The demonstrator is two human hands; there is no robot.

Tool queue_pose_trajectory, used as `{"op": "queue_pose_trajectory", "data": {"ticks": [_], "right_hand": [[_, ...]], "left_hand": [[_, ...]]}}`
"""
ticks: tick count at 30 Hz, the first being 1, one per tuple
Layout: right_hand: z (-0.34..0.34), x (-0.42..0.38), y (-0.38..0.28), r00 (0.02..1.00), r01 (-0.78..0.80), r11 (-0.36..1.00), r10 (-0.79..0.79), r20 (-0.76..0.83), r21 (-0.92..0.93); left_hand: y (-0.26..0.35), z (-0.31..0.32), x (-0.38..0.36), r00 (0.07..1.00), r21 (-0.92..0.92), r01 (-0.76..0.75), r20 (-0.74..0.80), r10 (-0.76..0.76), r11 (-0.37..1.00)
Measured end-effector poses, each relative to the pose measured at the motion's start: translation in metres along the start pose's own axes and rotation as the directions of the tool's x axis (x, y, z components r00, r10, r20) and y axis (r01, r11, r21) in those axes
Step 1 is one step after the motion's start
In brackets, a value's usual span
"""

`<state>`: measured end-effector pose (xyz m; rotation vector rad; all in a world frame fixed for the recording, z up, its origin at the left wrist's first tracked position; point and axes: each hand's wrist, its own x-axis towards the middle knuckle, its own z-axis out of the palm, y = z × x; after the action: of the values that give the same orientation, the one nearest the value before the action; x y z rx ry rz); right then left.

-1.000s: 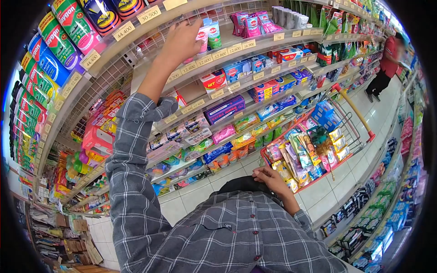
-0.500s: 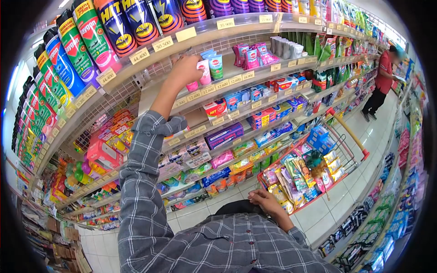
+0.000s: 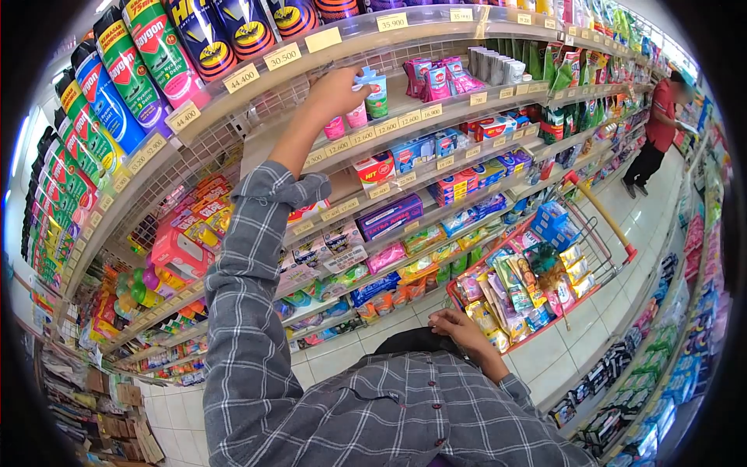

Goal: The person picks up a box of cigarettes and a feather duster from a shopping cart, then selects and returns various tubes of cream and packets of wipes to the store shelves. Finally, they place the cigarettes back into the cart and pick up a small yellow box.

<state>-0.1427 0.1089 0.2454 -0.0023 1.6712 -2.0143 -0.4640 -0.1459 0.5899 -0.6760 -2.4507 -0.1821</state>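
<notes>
My left hand (image 3: 336, 95) reaches up to a shelf, its fingers bent over the top of a pink tube (image 3: 356, 117) that stands at the shelf's front edge. Right beside it is a green and blue tube (image 3: 377, 100). The lower part of another pink tube (image 3: 334, 127) shows under my wrist; the hand hides the rest. Low in front of my body, near the shopping cart (image 3: 515, 346), my right hand (image 3: 459, 331) hangs with loosely curled fingers and nothing visible in it.
Spray cans (image 3: 159, 58) line the upper shelf at left. Pink packs (image 3: 437, 82) sit right of the tubes, and boxes (image 3: 375, 169) fill the shelf below. The cart holds many packets and a blue pack (image 3: 554, 224). A person in red (image 3: 661, 121) stands down the aisle.
My left hand has shifted slightly up and right, its fingers now over the top of the pink tube. My right hand stays low. The view has shifted slightly.
</notes>
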Motion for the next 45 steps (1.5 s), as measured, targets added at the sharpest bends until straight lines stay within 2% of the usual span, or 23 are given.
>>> {"op": "queue_pose_trajectory", "data": {"ticks": [1,4,7,10,16,19,25,31,34,43,45], "right_hand": [[0.002,0.0,-0.002,1.0,-0.005,1.0,0.005,0.001,-0.008],[0.003,0.001,-0.002,1.0,0.002,1.0,-0.002,0.011,-0.021],[0.002,0.001,0.003,1.0,0.015,1.0,-0.015,0.006,0.007],[-0.001,0.001,0.007,1.0,0.02,0.999,-0.02,-0.009,0.032],[-0.001,-0.002,0.005,0.999,0.029,0.999,-0.028,-0.021,0.034],[-0.001,-0.001,0.006,0.999,0.033,0.999,-0.032,-0.016,0.023],[-0.003,0.001,0.009,0.999,0.038,0.999,-0.038,-0.007,-0.008],[-0.005,0.004,0.016,0.999,0.039,0.999,-0.039,-0.012,0.019],[-0.006,0.004,0.017,0.999,0.036,0.999,-0.036,-0.01,0.03],[-0.005,0.006,0.017,0.999,0.046,0.998,-0.046,0.001,0.033],[-0.005,0.006,0.016,0.999,0.039,0.999,-0.039,-0.001,0.031]], "left_hand": [[0.003,0.0,0.002,0.999,-0.01,0.016,0.041,-0.016,1.0],[0.008,0.003,0.006,0.999,0.016,0.041,0.034,-0.041,0.999],[0.007,0.009,0.011,0.998,0.019,0.045,-0.035,-0.045,0.999],[0.01,0.011,0.013,0.991,-0.034,0.13,0.014,-0.13,0.991],[0.007,0.016,0.014,0.995,-0.091,0.091,-0.04,-0.095,0.992],[0.014,0.007,0.007,0.996,-0.046,0.052,-0.066,-0.055,0.998],[0.02,0.004,0.008,0.991,-0.082,0.13,-0.016,-0.132,0.988],[0.003,0.02,0.013,0.994,-0.123,0.095,-0.047,-0.102,0.988],[0.001,0.021,0.01,0.99,-0.115,-0.032,-0.143,0.016,0.993],[0.004,0.015,0.008,0.995,-0.1,0.011,-0.098,-0.02,0.995],[0.005,0.009,0.007,0.998,-0.147,0.025,-0.056,-0.034,0.989]]}}
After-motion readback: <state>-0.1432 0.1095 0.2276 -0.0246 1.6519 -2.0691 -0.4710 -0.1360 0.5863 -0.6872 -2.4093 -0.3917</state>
